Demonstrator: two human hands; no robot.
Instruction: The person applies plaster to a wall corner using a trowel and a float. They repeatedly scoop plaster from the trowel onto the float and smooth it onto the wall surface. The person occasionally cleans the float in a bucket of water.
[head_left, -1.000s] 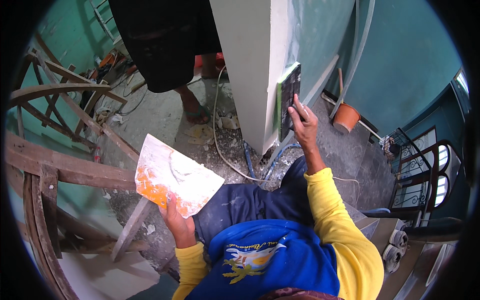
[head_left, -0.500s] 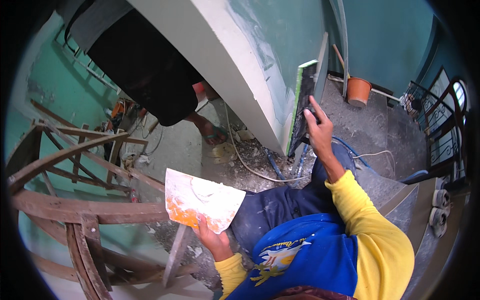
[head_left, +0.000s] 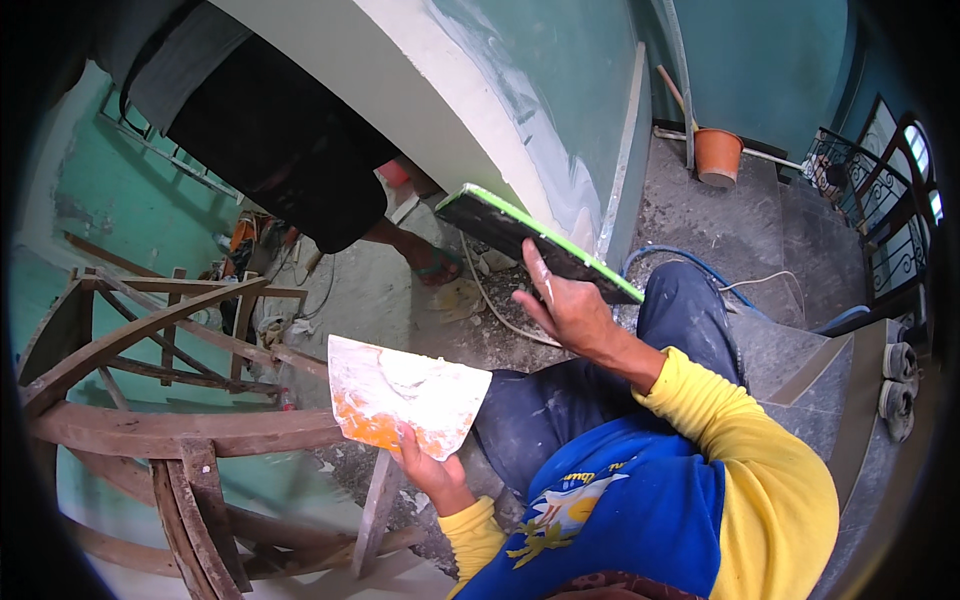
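My left hand [head_left: 437, 477] grips the lower edge of a curved orange plastic sheet [head_left: 372, 428], largely covered in white plaster with a thicker lump on top. A black plastering float [head_left: 492, 222] with a bright green rim is in my right hand [head_left: 580, 312], its handle hidden behind the board. My index finger stretches along the float's dark face. The float slants in front of the lower end of a partly plastered wall [head_left: 567, 190], and whether they touch I cannot tell.
A person in dark shorts [head_left: 275, 130] and flip-flops stands beyond the wall's pale end face [head_left: 400, 90]. Curved wooden framing [head_left: 180, 428] fills the left. An orange bucket [head_left: 717, 157], a blue hose [head_left: 690, 255] and a pair of shoes [head_left: 897, 385] lie to the right.
My right hand has moved left and nearer, bringing the float away from the wall's side face. The float has turned from nearly upright to a slant. The left hand still holds the plastered sheet.
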